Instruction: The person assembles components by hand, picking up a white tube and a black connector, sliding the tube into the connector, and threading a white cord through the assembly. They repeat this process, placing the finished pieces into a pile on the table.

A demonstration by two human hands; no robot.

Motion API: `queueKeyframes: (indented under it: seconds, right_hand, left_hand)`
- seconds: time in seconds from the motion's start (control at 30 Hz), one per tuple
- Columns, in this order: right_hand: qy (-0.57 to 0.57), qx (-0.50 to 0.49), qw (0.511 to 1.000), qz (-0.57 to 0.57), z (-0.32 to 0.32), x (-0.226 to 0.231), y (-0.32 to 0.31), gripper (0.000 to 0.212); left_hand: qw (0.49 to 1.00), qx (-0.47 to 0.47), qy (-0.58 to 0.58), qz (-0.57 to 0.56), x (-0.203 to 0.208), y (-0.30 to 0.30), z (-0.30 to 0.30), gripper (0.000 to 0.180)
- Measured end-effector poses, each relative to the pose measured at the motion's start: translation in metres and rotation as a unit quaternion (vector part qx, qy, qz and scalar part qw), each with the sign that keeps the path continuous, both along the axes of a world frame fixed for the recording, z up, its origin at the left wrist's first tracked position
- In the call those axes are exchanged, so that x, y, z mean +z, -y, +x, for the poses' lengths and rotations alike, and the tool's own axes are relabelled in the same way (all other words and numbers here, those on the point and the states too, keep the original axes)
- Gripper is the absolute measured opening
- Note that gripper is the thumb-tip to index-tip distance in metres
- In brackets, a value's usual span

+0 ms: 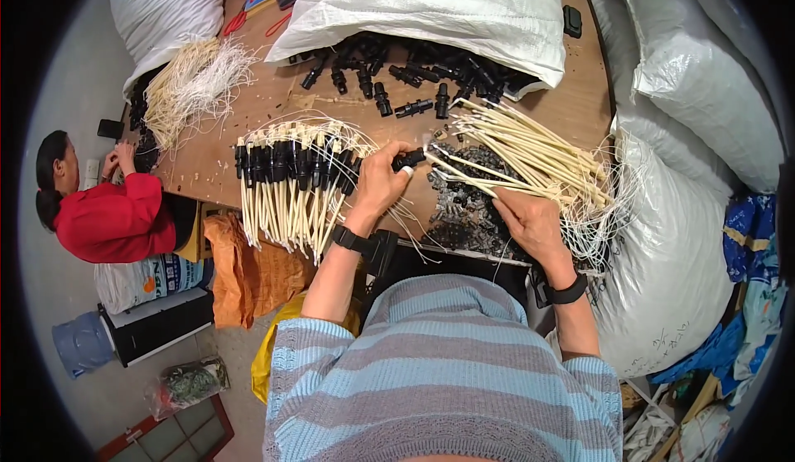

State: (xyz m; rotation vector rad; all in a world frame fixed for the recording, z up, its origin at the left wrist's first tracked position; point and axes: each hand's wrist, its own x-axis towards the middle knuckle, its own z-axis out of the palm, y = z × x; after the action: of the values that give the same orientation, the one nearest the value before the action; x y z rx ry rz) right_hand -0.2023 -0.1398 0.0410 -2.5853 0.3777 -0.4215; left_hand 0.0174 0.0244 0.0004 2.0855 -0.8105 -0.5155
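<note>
My left hand [381, 182] is closed around a black ribbed plastic fitting [408, 160], its open end turned right. My right hand [532, 220] pinches a thin cream-coloured stick [464, 179], whose tip lies close to the fitting; whether they touch I cannot tell. Beyond the right hand lies a bundle of similar cream sticks [538, 151] with white strings [609, 214] at their ends. Between the hands spreads a heap of small black and grey parts [470, 222]. Left of my left hand, a row of black fittings [290, 164] sits on cream sticks pointing toward me.
A white sack [431, 11] spills black fittings [381, 98] at the table's [273, 102] far side. Full white sacks [662, 263] crowd the right edge. At the far left, a person in red [112, 214] works beside another sack [166, 15] and string-tied sticks [186, 89].
</note>
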Motion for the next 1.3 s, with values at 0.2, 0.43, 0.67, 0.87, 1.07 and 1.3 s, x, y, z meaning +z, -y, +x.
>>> queueKeyframes:
  seconds: [0.2, 0.43, 0.67, 0.87, 1.07, 1.3]
  right_hand:
    - [-0.025, 0.015, 0.999, -0.038, 0.006, -0.001, -0.013, 0.023]
    - [0.021, -0.012, 0.999, 0.038, 0.039, -0.022, -0.019, 0.020]
    - [0.040, 0.037, 0.848, 0.527, 0.009, 0.021, 0.000, 0.010]
    - [0.011, -0.004, 0.985, 0.174, 0.031, -0.018, -0.045, 0.021]
    - [0.106, -0.048, 0.991, 0.058, 0.031, -0.015, -0.042, 0.005]
    - [0.122, -0.062, 0.989, 0.051, 0.033, -0.019, -0.042, 0.006]
  left_hand:
    - [0.934, -0.187, 0.277, -0.124, 0.012, 0.010, -0.012, 0.033]
    - [0.911, -0.297, 0.283, -0.046, 0.029, 0.014, -0.051, 0.032]
    - [0.998, 0.003, -0.009, 0.070, 0.010, -0.011, -0.029, 0.010]
    - [0.975, -0.017, -0.177, -0.131, 0.006, 0.001, -0.051, 0.013]
    - [0.994, -0.091, 0.054, -0.022, 0.012, -0.009, -0.044, 0.029]
    - [0.984, -0.133, 0.119, -0.012, 0.011, -0.014, -0.048, 0.037]
